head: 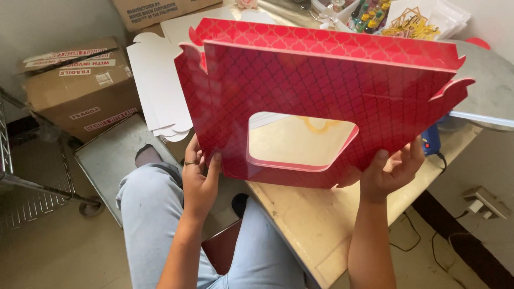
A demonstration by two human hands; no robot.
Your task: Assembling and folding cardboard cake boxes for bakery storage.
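I hold a large flat red cardboard box blank (321, 85) with a lattice pattern and a clear window cut-out in its middle. My left hand (199, 174), a ring on one finger, grips the blank's lower left edge. My right hand (393, 171) grips its lower right edge, thumb on the front. The blank is tilted up over the wooden table (316, 219), with its flaps spread at the top and sides.
A stack of white flat box blanks (158, 85) lies at the table's left end. Brown cartons (80, 85) stand on the floor at left, beside a wire rack (21, 176). Small bottles and gold ornaments (391, 21) fill the far table. A blue tool (431, 140) sits by my right hand.
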